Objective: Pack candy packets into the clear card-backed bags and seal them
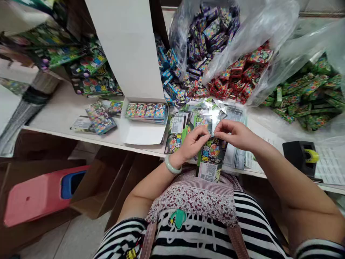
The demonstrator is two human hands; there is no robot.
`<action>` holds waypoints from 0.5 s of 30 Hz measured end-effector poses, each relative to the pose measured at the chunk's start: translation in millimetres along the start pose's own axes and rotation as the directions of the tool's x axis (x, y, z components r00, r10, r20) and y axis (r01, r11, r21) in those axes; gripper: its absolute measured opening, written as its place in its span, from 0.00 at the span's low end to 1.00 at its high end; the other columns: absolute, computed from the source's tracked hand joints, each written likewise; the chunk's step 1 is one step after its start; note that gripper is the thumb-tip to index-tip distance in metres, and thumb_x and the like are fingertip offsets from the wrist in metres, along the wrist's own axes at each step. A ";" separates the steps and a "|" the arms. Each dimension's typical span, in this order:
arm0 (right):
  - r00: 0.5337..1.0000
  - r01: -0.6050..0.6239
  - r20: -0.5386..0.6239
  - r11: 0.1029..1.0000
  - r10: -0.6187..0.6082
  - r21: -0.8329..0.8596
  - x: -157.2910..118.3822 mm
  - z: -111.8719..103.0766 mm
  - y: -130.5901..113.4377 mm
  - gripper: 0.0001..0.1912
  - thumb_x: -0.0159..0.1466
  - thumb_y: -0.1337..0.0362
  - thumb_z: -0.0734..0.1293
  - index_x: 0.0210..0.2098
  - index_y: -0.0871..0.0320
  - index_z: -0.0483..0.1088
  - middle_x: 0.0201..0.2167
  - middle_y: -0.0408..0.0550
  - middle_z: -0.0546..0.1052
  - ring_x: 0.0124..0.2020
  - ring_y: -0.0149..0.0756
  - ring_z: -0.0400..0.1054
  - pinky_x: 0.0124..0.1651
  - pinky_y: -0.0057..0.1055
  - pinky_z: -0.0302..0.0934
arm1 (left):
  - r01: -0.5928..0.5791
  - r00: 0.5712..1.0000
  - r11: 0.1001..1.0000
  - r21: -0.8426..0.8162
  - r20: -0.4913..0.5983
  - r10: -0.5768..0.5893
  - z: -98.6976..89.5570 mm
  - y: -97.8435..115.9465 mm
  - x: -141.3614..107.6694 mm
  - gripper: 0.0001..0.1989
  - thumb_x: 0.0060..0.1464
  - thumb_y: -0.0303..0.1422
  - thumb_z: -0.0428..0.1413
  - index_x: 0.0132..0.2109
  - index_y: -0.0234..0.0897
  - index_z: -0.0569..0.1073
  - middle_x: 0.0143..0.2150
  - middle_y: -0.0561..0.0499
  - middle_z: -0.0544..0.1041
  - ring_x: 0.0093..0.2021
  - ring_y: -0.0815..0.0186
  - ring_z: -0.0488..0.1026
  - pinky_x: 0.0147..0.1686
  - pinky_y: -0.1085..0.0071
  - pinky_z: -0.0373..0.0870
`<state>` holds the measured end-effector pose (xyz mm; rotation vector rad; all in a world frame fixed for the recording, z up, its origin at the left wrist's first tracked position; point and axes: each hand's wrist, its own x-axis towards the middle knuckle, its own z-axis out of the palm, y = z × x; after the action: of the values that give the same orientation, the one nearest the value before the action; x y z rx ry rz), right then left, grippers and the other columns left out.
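Observation:
A dark green-and-black printed candy packet [215, 151], with a white label panel at its lower end, hangs over the table's front edge against my apron. My left hand [196, 141] is closed in a pinch at the packet's upper edge, a pale green bangle on its wrist. Beside it, my right hand [234, 134] pinches the same edge, thumb and forefinger together. The fingertips of both hands nearly meet, and what lies exactly between them is too small to make out. Similar flat packets [175, 138] lie on the table just beyond and left of my hands.
An open white box [144, 133] holds a row of small colourful packs. Loose packs in blue, purple [205, 32], red [239, 77] and green [309, 93] lie in heaps, some in clear plastic bags. A tape dispenser [299, 158] stands right; a pink stool [40, 194] is below left.

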<state>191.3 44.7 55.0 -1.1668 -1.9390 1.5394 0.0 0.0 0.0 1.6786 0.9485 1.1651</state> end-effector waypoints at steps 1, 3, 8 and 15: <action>1.000 -0.001 0.002 1.000 0.001 -0.007 -0.2 -0.7 1.0 0.12 0.57 0.55 0.68 0.30 0.57 0.68 0.24 0.42 0.70 0.25 0.30 0.61 0.30 0.31 0.56 | 0.005 1.000 1.000 -0.005 0.001 -0.005 0.5 -0.7 0.0 0.13 0.66 0.40 0.51 0.34 0.38 0.67 0.33 0.53 0.68 0.36 0.68 0.66 0.39 0.68 0.63; 1.000 -0.004 0.011 1.000 0.004 -0.018 -0.1 -2.3 2.8 0.12 0.58 0.55 0.69 0.29 0.57 0.67 0.23 0.42 0.70 0.25 0.30 0.60 0.29 0.30 0.56 | 0.011 1.000 1.000 -0.012 -0.003 -0.011 1.6 -2.2 0.2 0.13 0.65 0.41 0.53 0.35 0.39 0.68 0.34 0.53 0.69 0.36 0.67 0.66 0.39 0.68 0.64; 0.998 -0.030 0.049 0.999 0.031 -0.035 2.7 -5.0 5.1 0.13 0.58 0.53 0.69 0.30 0.56 0.68 0.23 0.41 0.69 0.25 0.30 0.60 0.29 0.30 0.54 | -0.009 0.999 1.000 -0.015 -0.041 0.008 5.2 -7.8 0.8 0.11 0.60 0.40 0.59 0.37 0.39 0.69 0.36 0.52 0.71 0.38 0.67 0.68 0.42 0.67 0.66; 0.998 -0.059 -0.028 0.995 0.056 -0.086 4.7 1.4 6.6 0.10 0.57 0.57 0.68 0.28 0.56 0.67 0.22 0.40 0.68 0.24 0.29 0.59 0.28 0.30 0.53 | -0.028 0.991 0.998 0.049 -0.126 0.034 11.4 -13.9 -0.3 0.10 0.58 0.35 0.62 0.37 0.38 0.67 0.36 0.52 0.72 0.37 0.68 0.69 0.41 0.68 0.67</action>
<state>189.9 47.9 47.6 -1.2827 -1.9896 1.4740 9.3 1.9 -15.3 1.6777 1.0391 1.2914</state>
